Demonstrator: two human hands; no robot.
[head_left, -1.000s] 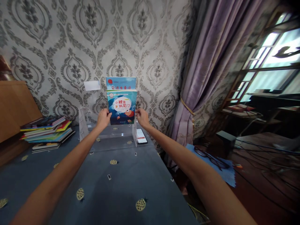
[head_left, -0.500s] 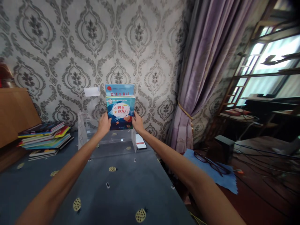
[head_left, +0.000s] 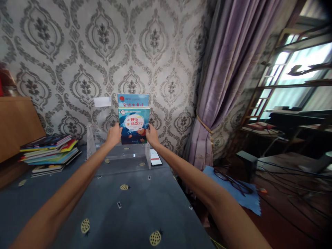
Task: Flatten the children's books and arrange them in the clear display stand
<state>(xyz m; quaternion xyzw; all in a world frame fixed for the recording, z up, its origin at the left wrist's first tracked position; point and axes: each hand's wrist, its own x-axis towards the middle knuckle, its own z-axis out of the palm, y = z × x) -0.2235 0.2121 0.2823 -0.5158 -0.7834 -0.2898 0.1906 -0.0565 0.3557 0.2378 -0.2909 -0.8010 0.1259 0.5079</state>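
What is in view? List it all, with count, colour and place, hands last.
Table: 1, blue, patterned, below
Front book: 1, blue, upright, centre
Back book: 1, light blue, top showing above the front book
Stand: 1, clear, on the table
Label: 1, white, left of the books
Phone: 1, black with lit screen, right of the stand
Stack: 1, mixed-colour books, left
Cabinet: 1, brown, far left
Wall: 1, grey-patterned, behind
Curtain: 1, purple, right
Tieback: 1, gold, around the curtain
Cloth: 1, blue, right of the table
Glasses: 1, dark, on the cloth
Box: 1, grey, beyond the cloth
Cables: several, dark, right
Window: 1, bright, far right
Left hand: 1, bare, front book's left edge
Right hand: 1, bare, its right edge
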